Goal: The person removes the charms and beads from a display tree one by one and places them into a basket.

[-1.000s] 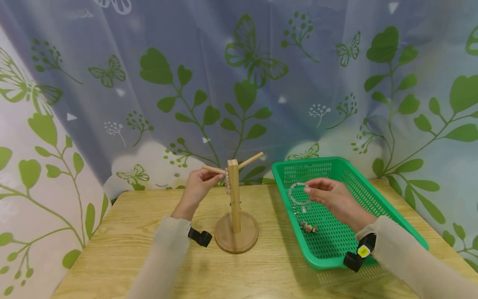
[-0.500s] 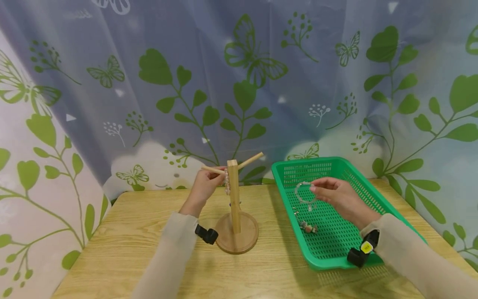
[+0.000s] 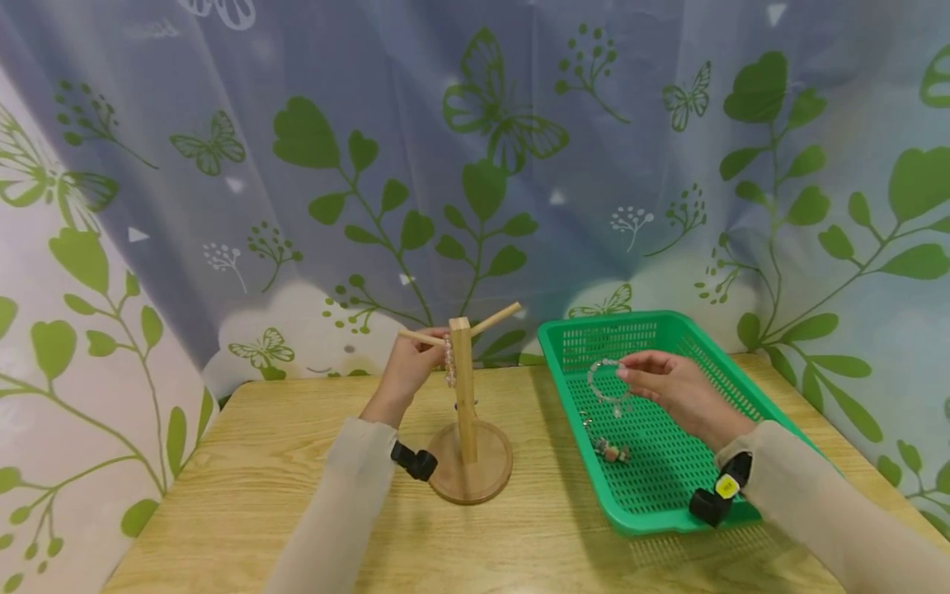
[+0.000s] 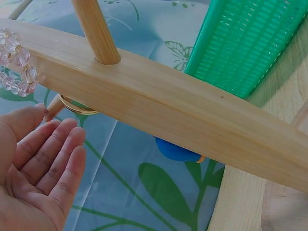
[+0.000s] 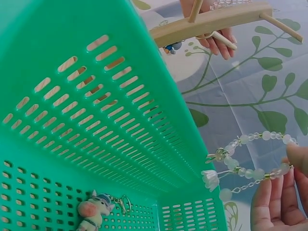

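Observation:
In the head view my right hand (image 3: 671,392) pinches a bracelet (image 5: 259,173) of pale green and clear beads above the green basket. A white flower charm (image 5: 210,180) hangs from it. My left hand (image 3: 408,363) is beside the upper left of a wooden stand (image 3: 464,396), its fingers extended in the left wrist view; whether they touch a peg is unclear. A pink crystal bead bracelet (image 4: 28,74) hangs on the stand close to that hand. Gold-coloured rings (image 4: 79,108) loop around a lower peg, and a blue item (image 4: 175,150) shows partly behind the post.
The green plastic basket (image 3: 616,520) stands right of the stand on a wooden table (image 3: 297,495). Inside lie a small figure keychain (image 5: 91,214) and a metal piece (image 3: 585,419). A leaf-patterned curtain (image 3: 401,107) hangs behind.
My left hand has shifted slightly right, behind the peg and nearer the post. My right hand has moved slightly right with the bracelet. The stand and basket stay put.

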The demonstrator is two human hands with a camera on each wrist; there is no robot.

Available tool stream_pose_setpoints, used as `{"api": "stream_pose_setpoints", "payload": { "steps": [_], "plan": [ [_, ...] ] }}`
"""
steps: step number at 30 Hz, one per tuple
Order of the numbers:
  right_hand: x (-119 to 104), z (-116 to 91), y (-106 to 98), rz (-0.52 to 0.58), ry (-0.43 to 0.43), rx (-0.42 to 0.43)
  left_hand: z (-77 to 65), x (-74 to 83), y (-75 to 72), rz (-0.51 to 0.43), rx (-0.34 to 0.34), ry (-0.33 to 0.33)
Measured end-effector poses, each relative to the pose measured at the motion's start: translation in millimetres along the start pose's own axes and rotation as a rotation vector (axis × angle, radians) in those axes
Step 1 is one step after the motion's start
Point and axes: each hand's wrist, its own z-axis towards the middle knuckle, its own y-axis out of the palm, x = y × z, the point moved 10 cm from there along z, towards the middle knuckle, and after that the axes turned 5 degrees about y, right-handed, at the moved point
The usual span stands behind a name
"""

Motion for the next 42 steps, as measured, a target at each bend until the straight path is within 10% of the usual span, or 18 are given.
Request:
{"api": "stream_pose_setpoints", "payload": {
  "steps": [42],
  "plan": [
    [44, 40, -8, -0.183, 0.105, -0.095, -3.7, 5.4, -17.8, 0.008, -0.059, 0.006]
  ]
}}
